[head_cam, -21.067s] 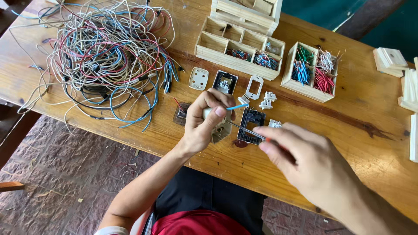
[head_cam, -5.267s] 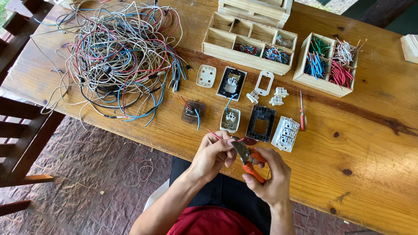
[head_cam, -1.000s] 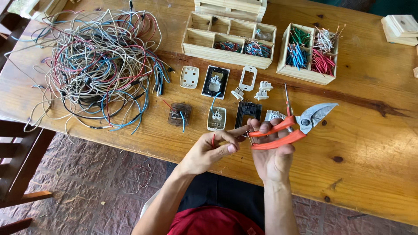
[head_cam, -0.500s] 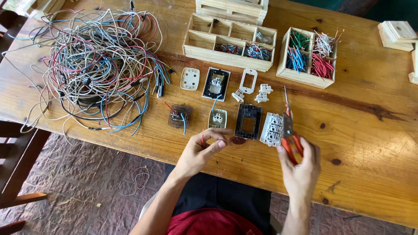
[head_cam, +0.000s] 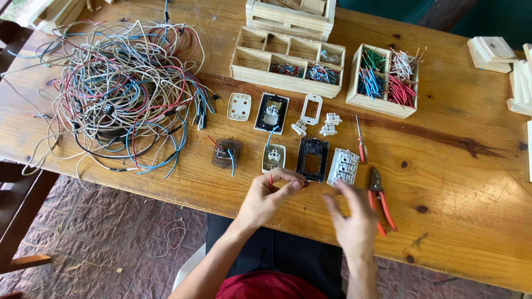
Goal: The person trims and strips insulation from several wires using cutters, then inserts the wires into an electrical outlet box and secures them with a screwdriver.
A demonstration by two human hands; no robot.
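My left hand [head_cam: 267, 198] pinches a short red wire piece [head_cam: 271, 178] between thumb and fingers, just in front of a small white socket module [head_cam: 274, 158]. My right hand [head_cam: 351, 221] hovers with fingers spread and nothing in it, slightly blurred, below a white multi-switch block [head_cam: 343, 166]. Orange-handled cutters [head_cam: 380, 198] lie on the wooden table [head_cam: 460, 182] just right of that hand. A black frame [head_cam: 312, 159] lies between the socket module and the switch block.
A big tangle of coloured wires [head_cam: 119, 94] fills the left of the table. Wooden compartment boxes [head_cam: 288, 58] and a box of cut wire pieces [head_cam: 383, 80] stand at the back. A red screwdriver [head_cam: 360, 143], cover plates and a brown module [head_cam: 226, 153] lie mid-table.
My right hand has put the orange cutters down on the table and moved left toward the left hand, now with fingers spread. The left hand still pinches the red wire piece.
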